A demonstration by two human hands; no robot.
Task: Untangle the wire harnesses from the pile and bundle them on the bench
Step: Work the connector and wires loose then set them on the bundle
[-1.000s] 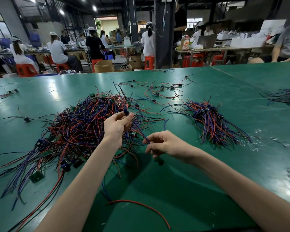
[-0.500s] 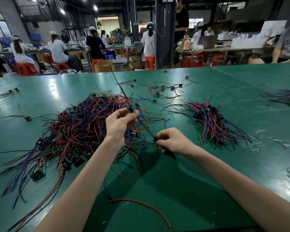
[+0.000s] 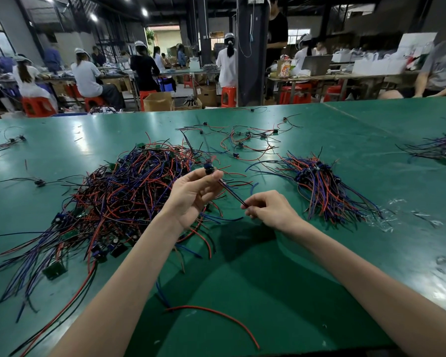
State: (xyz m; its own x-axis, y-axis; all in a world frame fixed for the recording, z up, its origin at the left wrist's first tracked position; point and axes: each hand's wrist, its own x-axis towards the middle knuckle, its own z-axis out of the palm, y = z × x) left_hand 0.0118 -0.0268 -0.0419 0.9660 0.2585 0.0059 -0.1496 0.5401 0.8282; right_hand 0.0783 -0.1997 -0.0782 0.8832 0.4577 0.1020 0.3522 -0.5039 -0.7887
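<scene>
Head | left hand [image 3: 191, 195] pinches harness connector [image 3: 208, 169] | right hand [image 3: 271, 211] pinches its wires [image 3: 231, 193], tips hidden

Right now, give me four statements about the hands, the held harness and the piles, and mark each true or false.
The left hand grips the held harness near its dark connector. True.
The right hand lies flat on the bench. False: it pinches the harness's wires above the bench.
The big tangled pile lies left of the hands. True.
The smaller bundle sits in a tray. False: it lies directly on the bench, to the right.
</scene>
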